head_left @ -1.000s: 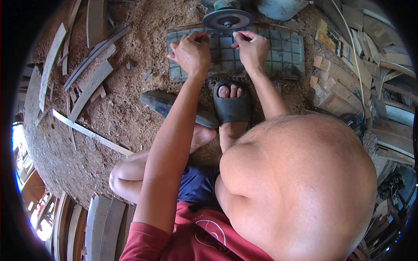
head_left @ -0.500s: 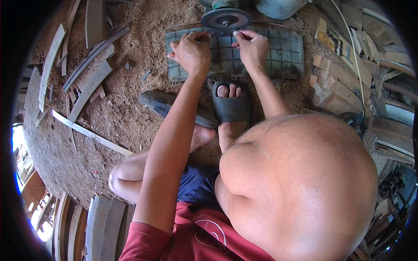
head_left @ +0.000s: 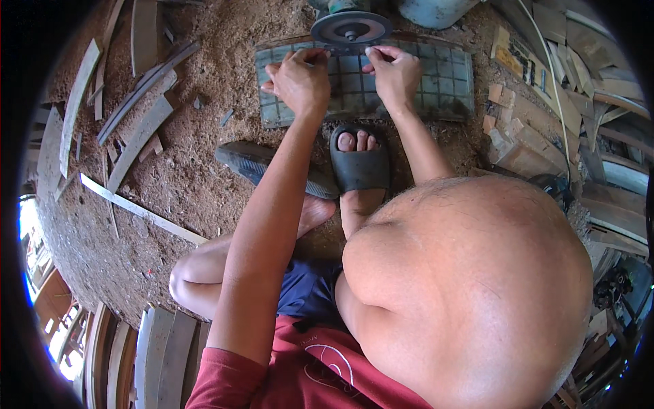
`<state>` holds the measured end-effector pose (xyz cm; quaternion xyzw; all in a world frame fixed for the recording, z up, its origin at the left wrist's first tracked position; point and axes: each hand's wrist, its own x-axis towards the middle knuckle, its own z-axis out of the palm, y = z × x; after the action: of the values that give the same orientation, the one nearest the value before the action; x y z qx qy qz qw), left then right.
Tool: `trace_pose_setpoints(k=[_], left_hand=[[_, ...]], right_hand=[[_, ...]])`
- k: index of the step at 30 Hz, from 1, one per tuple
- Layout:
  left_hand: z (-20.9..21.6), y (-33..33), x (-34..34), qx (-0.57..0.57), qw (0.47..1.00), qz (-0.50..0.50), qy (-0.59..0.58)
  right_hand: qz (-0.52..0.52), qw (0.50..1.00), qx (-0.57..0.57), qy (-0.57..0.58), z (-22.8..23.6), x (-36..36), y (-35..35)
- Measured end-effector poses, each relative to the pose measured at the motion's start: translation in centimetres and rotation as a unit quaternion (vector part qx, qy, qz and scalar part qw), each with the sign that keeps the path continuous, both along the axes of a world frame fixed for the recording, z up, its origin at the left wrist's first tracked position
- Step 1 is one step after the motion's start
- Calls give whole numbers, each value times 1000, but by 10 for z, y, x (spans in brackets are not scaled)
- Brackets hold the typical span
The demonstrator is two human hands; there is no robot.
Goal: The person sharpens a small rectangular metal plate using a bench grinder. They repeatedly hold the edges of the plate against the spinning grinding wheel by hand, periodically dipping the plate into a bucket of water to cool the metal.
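A round grinding disc on a bench grinder stands at the top middle; whether it spins I cannot tell. Below it a tiled slab with a dark grid lies on the ground. Over the slab's left part, my left hand is closed in a pinch near the disc's lower edge. Opposite it, my right hand also pinches with thumb and forefinger, just right of the disc. Whatever lies between the fingertips is too small to make out.
Curved wood offcuts litter the sawdust floor on the left. Wood blocks and a pale cable lie right. A bucket-like container stands beyond the slab. My foot in a grey slide sandal rests before it.
The view has shifted very slightly. Both hands keep their pinch at the disc, with no other visible change.
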<state>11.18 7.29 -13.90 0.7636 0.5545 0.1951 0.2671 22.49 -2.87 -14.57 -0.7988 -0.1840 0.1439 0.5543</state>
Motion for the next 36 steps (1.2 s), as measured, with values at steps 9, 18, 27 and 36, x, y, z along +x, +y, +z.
trace_pose_setpoints(k=[9, 18, 27, 36], left_hand=[[0, -3, 4, 13, 1000, -2, 11], [0, -7, 7, 29, 1000, 6, 2], [0, -9, 10, 24, 999, 5, 20], [3, -11, 13, 8, 999, -3, 31]], right_hand=[[-3, 1000, 3, -6, 4, 1, -4], [-6, 1000, -9, -2, 4, 4, -6], [-11, 999, -37, -5, 6, 6, -8], [-23, 998, -7, 50, 7, 8, -11]])
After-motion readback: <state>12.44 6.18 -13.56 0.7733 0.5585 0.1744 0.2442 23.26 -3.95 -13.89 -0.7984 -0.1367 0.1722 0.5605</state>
